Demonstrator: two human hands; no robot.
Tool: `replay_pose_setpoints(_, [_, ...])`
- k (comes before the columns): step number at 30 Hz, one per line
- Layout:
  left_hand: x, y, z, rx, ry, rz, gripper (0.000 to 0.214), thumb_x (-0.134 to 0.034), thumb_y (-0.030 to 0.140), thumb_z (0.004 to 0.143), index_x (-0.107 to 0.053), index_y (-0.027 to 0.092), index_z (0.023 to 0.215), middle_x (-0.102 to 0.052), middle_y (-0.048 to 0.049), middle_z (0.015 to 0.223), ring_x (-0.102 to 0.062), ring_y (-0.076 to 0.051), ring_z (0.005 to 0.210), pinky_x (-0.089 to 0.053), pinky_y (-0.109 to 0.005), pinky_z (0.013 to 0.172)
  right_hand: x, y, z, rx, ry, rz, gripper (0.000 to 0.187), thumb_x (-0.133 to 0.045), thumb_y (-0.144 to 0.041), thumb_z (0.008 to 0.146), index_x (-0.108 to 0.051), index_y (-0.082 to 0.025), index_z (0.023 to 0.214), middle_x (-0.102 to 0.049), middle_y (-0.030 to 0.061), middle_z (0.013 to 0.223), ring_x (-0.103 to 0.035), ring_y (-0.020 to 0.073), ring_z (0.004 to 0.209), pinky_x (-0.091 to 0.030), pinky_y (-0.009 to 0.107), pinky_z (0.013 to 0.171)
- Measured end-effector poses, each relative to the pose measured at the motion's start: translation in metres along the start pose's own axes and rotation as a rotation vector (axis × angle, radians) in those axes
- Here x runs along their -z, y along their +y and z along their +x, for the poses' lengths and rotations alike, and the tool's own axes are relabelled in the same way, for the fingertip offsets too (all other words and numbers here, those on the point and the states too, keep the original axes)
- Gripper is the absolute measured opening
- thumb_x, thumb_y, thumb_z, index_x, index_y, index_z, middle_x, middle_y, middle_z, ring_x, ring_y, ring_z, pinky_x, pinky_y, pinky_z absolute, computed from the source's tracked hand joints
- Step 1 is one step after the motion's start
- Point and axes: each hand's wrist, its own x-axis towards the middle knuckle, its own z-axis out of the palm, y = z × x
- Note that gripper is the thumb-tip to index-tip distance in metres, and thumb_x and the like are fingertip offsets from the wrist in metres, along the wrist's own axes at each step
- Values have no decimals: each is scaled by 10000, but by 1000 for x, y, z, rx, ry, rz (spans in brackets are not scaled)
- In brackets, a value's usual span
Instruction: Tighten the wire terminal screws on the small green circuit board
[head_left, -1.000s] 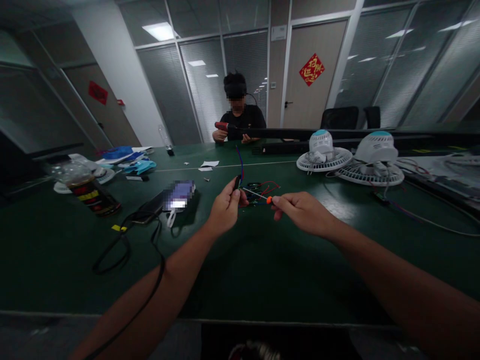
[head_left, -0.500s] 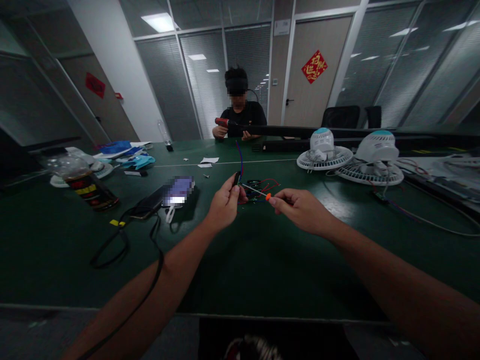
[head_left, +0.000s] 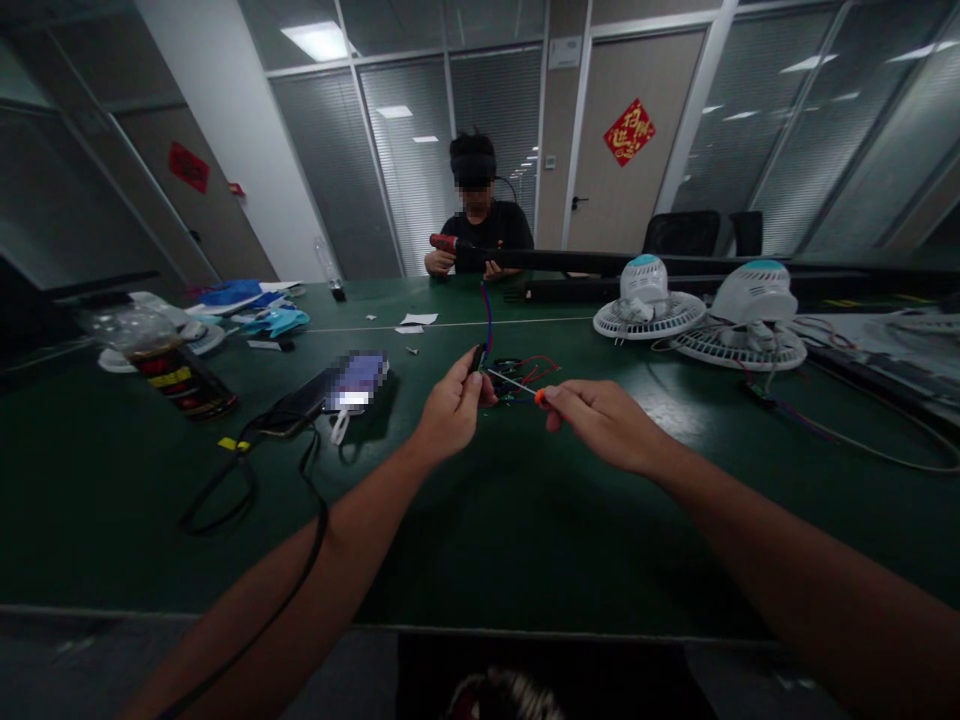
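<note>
Over the middle of the green table, my left hand (head_left: 452,402) pinches a small dark part (head_left: 478,357), from which red and blue wires (head_left: 489,318) rise. Its exact kind is too small to make out. My right hand (head_left: 604,418) is closed round the orange handle of a screwdriver (head_left: 519,386). The thin metal shaft points left, and its tip meets or nearly meets the part by my left fingers. Behind the shaft, partly hidden, lies a cluster of small dark parts with red wires (head_left: 538,366) on the tabletop.
Left of my hands are a phone (head_left: 356,382), a black cable (head_left: 251,480) crossing my left forearm, and a tilted bottle (head_left: 184,375). White fans (head_left: 649,312) stand at the right. Across the table (head_left: 480,560), a person (head_left: 491,230) holds a red-and-black tool (head_left: 448,243).
My right fingers have shifted their grip around the orange handle, now covering more of it. My left hand and the wired part have moved slightly right.
</note>
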Motion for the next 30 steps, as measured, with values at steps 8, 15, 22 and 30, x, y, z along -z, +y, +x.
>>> replay_pose_setpoints(8, [1, 4, 0, 25, -7, 37, 456, -368, 207, 926, -393, 150, 1378, -566, -26, 792, -586, -130, 708, -512, -291, 666, 0, 0, 0, 16, 16, -47, 347, -417, -383, 903, -633, -172, 732, -604, 11, 646, -498, 113, 555, -339, 263, 550])
replay_pose_setpoints(15, [1, 1, 0, 23, 3, 25, 450, -384, 217, 929, -403, 147, 1373, -571, -22, 794, -578, -119, 702, -516, -301, 723, -9, 8, 3, -4, 75, 67, 223, -547, -370, 829, -592, -171, 920, -667, 51, 821, -586, 154, 694, -430, 276, 621])
replay_pose_setpoints(22, [0, 1, -1, 15, -14, 79, 451, -382, 220, 929, -402, 132, 1371, -579, -19, 788, -573, -116, 701, -510, -289, 720, -5, 3, 1, -21, 42, 15, 323, -468, -430, 876, -639, -166, 800, -647, 28, 714, -548, 130, 603, -380, 261, 568])
replay_pose_setpoints(30, [1, 1, 0, 32, -9, 82, 455, -378, 203, 928, -390, 137, 1379, -580, -19, 793, -572, -113, 701, -515, -291, 722, -4, 2, 2, 4, 10, -23, 302, -460, -378, 881, -657, -164, 800, -663, 28, 715, -540, 122, 587, -374, 259, 567])
